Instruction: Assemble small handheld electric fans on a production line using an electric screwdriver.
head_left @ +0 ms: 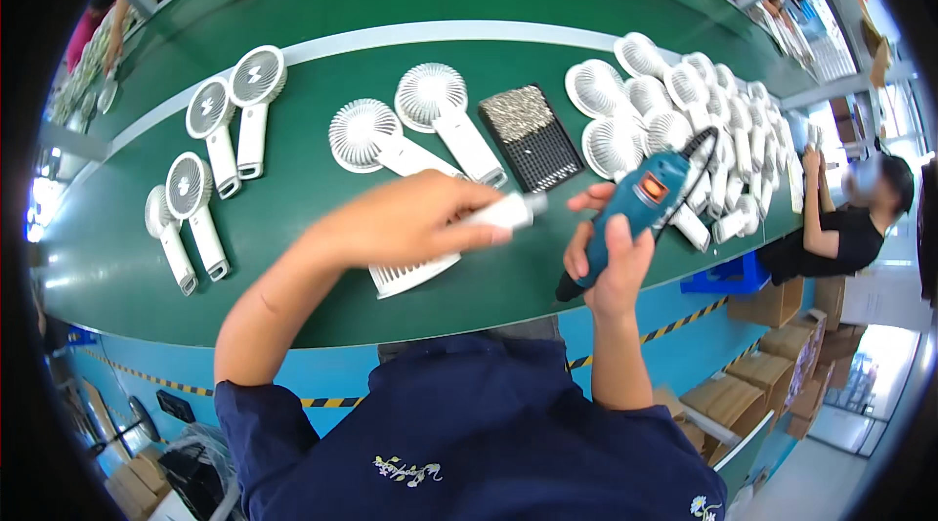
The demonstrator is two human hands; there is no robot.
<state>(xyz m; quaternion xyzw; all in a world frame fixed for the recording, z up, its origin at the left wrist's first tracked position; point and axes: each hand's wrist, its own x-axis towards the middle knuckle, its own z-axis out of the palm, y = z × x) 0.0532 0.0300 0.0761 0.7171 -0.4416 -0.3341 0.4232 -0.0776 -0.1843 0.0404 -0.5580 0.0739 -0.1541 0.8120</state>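
My left hand (420, 218) is closed round a white handle (503, 213), slightly blurred. Under the wrist a white slatted fan grille (415, 277) shows; the hand hides whether the two are one piece. My right hand (616, 267) grips a teal electric screwdriver (645, 194) with a dark cord, its black nose pointing down and to the left. Just beyond my left hand lie two white handheld fans, one (469, 145) with its handle toward me, the other (362, 135) partly covered by the hand. A black tray (547, 164) holding small metal screws sits between the hands, farther off.
Several finished-looking fans (205, 218) lie at the left of the green table (283, 296). A dense pile of white fans (674, 110) fills the right side. A pale rail (459, 30) crosses behind. Another person (860, 228) sits at the far right, near cardboard boxes (772, 365).
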